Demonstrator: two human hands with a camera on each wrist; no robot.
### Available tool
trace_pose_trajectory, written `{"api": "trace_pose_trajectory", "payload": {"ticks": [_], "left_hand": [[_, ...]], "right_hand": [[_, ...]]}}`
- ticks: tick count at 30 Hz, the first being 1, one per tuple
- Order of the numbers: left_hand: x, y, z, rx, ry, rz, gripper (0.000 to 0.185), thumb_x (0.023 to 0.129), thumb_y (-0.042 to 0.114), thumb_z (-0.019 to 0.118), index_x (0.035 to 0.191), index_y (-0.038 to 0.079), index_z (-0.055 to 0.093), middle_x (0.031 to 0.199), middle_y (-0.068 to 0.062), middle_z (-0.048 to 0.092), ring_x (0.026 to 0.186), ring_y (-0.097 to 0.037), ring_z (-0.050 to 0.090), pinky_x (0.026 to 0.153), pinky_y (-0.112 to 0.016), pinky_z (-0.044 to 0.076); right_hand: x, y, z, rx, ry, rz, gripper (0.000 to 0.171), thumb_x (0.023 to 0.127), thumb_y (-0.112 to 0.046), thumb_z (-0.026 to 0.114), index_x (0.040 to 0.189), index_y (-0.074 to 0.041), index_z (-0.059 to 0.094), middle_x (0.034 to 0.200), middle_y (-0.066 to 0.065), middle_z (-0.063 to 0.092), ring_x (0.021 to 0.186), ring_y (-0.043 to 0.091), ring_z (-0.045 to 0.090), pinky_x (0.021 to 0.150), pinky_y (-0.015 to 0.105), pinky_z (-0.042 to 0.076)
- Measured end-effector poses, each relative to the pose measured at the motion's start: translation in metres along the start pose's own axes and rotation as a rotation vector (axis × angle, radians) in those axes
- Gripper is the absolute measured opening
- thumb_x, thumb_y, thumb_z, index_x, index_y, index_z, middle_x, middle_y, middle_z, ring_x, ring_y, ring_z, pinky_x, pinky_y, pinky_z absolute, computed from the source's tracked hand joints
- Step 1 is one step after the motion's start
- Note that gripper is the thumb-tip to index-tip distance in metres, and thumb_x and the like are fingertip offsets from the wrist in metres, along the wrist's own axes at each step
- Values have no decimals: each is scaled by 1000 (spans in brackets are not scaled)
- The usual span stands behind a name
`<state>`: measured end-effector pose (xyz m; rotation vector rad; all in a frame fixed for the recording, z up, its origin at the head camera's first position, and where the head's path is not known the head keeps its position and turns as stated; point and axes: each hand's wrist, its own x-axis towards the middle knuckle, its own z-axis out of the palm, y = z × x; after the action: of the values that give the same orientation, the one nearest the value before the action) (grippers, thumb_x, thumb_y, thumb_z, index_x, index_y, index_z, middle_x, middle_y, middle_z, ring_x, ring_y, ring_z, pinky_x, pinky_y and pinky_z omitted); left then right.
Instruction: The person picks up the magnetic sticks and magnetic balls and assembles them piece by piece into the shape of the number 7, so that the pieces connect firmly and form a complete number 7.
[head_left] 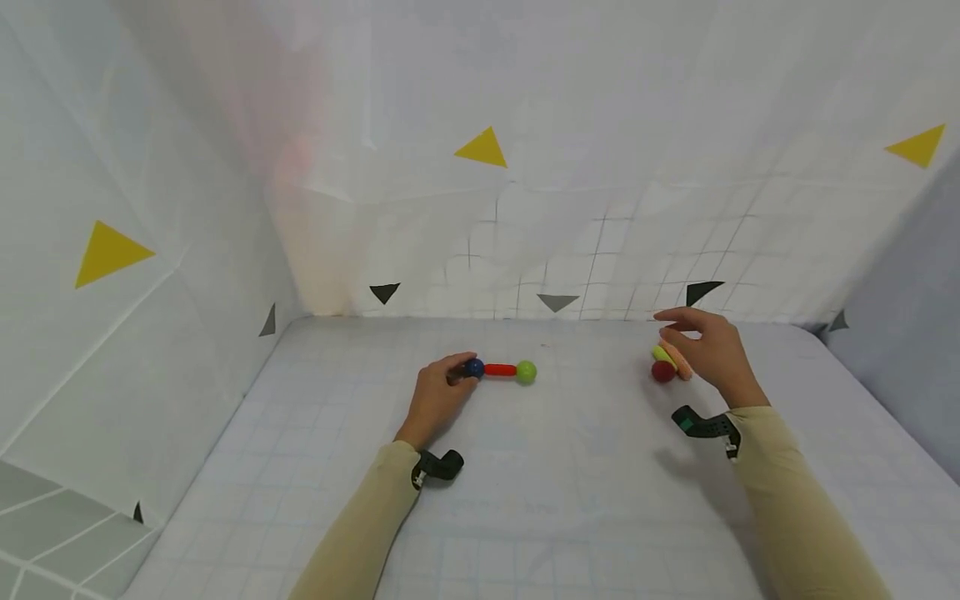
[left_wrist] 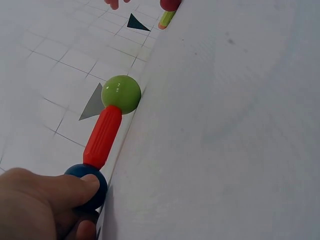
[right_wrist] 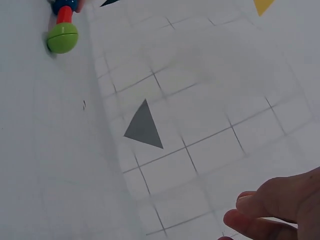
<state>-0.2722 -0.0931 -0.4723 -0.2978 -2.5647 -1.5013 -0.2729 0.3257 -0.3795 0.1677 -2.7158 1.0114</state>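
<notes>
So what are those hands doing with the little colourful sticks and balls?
A person is working at a white gridded table. The left hand grips the blue ball at one end of a toy rod: a red stick with a green ball at the far end, lying flat. The right hand hovers, fingers loose, just above a second small cluster: a dark red ball, a yellow-green piece and an orange stick.

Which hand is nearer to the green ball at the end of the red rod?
Left. The left hand grips the blue ball at the other end of the red rod from the green ball. The right hand hovers far to the right, above other pieces.
</notes>
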Motion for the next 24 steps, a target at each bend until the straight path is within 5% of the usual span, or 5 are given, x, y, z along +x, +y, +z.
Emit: {"api": "trace_pose_trajectory", "payload": {"ticks": [12, 24], "left_hand": [[-4, -3, -11, -14, 11, -16, 42, 96, 15, 76, 137, 17, 70, 124, -4, 71, 105, -20, 63, 94, -41, 52], [-7, -1, -11, 2, 12, -44, 41, 97, 16, 75, 138, 20, 70, 124, -2, 71, 105, -19, 63, 95, -41, 51]], "right_hand": [[3, 13, -8, 40, -86, 108, 42, 108, -33, 56, 141, -6, 62, 142, 28, 54, 114, 46, 59, 97, 69, 41], [5, 39, -16, -45, -164, 139, 47, 104, -29, 64, 142, -1, 58, 142, 32, 51, 127, 53, 48, 97, 72, 40]]}}
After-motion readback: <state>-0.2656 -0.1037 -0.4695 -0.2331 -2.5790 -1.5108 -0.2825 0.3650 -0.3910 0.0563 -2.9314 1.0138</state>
